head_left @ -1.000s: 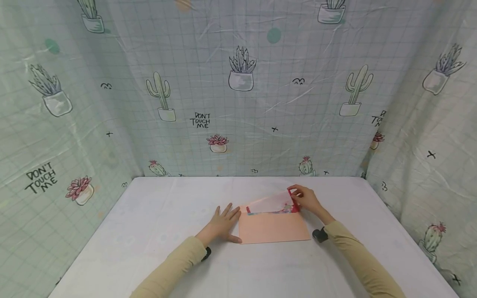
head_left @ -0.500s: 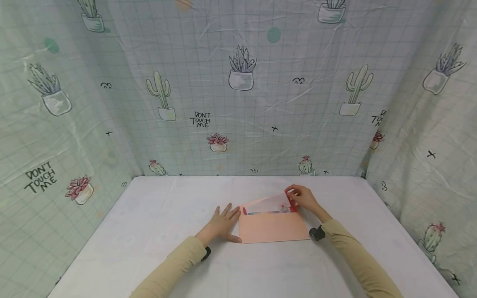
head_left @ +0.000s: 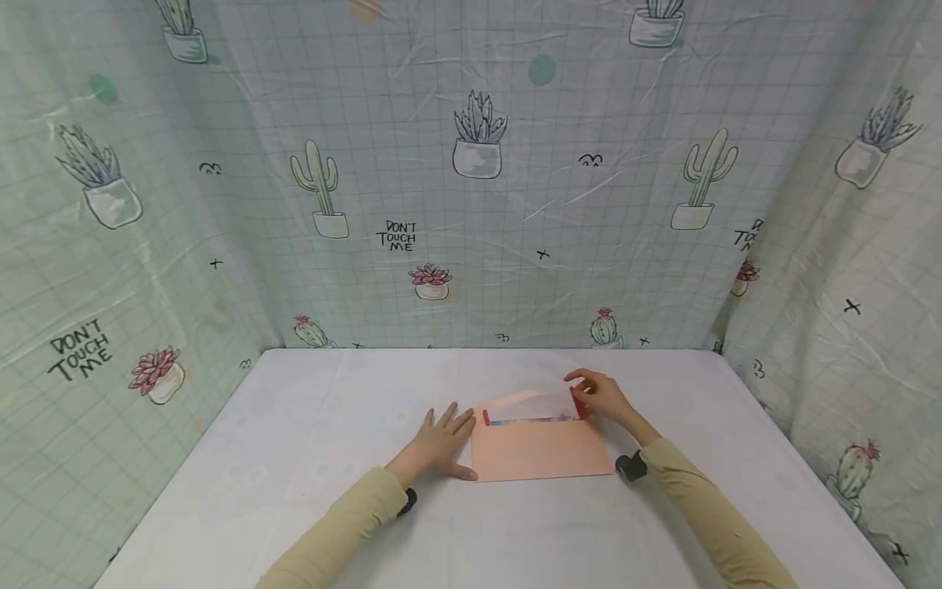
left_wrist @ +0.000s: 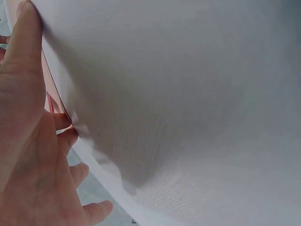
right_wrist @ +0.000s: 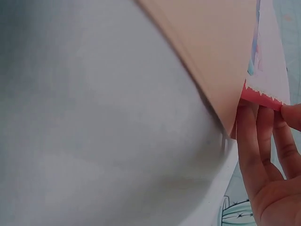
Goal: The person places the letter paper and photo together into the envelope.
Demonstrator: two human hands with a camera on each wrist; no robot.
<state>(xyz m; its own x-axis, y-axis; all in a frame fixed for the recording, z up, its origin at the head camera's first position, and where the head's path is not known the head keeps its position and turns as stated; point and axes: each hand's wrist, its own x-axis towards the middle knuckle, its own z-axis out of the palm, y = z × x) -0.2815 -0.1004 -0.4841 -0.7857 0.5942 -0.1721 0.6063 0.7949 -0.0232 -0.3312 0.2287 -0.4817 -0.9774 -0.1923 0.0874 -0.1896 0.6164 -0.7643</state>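
Note:
A peach envelope (head_left: 540, 450) lies on the table with its pocket side up. Part of a pale card (head_left: 533, 405) with red ends and a blue printed strip shows above the pocket's edge; its lower part is hidden inside. My left hand (head_left: 439, 446) spreads along the envelope's left edge, thumb at the near corner, fingertips at the far one. At the other end, my right hand (head_left: 603, 397) pinches the card's red right end. In the right wrist view the thumb is on one side of that red strip (right_wrist: 261, 98), with the fingers behind it.
The white table (head_left: 309, 458) reaches back to a hanging cloth (head_left: 397, 188) printed with cacti. More of this cloth encloses both sides. A dark wrist device (head_left: 629, 466) sits at the right sleeve's cuff, close to the envelope's near right corner.
The card first shifts slightly left, then its upper edge drops, so less of it shows above the pocket. My right hand follows with small movements; my left hand stays put.

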